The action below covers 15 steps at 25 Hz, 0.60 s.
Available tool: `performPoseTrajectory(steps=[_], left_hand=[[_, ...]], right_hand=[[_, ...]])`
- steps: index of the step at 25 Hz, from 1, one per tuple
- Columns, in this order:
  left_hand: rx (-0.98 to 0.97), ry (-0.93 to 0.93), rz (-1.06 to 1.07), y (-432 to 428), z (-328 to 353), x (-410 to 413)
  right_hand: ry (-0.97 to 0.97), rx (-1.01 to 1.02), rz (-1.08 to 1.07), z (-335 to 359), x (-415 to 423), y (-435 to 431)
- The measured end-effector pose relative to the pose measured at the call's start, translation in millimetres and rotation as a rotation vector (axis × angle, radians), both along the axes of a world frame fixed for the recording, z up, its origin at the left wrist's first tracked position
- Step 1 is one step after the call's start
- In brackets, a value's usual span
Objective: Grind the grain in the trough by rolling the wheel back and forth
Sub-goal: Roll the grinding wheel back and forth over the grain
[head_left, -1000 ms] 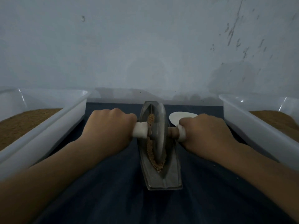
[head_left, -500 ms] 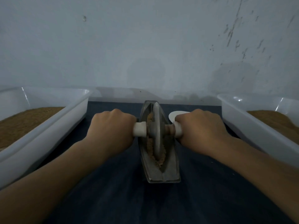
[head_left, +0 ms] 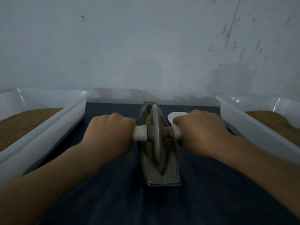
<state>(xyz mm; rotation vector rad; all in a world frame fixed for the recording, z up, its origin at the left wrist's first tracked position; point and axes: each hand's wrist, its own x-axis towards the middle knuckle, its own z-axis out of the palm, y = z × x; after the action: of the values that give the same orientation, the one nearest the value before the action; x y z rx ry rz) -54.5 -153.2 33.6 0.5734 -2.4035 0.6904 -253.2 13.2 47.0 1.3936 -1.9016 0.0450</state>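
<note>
Head view: both fists clamped either side of the wheel (head_left: 156, 127).
Left hand (head_left: 110, 135) and right hand (head_left: 201, 133) each wrap one white handle end (head_left: 140, 133); between them the one metal wheel stands upright in one narrow trough (head_left: 162, 177), grain (head_left: 150, 154) heaped in the groove below; wheel looks heavy, rigid, best driven from both ends evenly; two trays (head_left: 53, 125) flank the fists; one pale object (head_left: 174, 115), possibly a spoon, beyond the right knuckles.

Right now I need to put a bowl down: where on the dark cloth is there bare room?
Bare cloth lies nearest you, below the trough. A strip borders the left tray. Crowded: right of the trough, where the white disc and right hand sit.
</note>
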Motion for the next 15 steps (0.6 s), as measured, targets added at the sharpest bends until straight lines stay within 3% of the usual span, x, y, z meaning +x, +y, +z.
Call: performPoseTrajectory(steps=[2,5,9,11,13,15], left_hand=[[0.031,-0.005,0.040,-5.8,-0.6,-6.5],[0.170,-0.009,0.195,-12.0,3.9,-38.6],[0.295,-0.142,0.179,-15.6,20.4,-46.7],[0.309,-0.156,0.090,-12.8,12.7,-17.5],[0.192,-0.100,0.035,-6.4,4.5,5.7],[0.097,-0.080,0.071,-4.1,4.7,1.8]], right_hand=[[0.009,0.009,-0.035,0.1,-1.3,-8.9],[-0.224,0.096,-0.132,7.0,-8.1,-44.7],[-0.343,0.231,-0.103,17.3,-14.7,-44.9],[-0.179,0.177,-0.021,9.2,-12.8,-19.9],[0.019,0.046,-0.007,3.6,-7.2,0.8],[0.023,0.015,-0.045,-1.6,-6.2,-3.4]])
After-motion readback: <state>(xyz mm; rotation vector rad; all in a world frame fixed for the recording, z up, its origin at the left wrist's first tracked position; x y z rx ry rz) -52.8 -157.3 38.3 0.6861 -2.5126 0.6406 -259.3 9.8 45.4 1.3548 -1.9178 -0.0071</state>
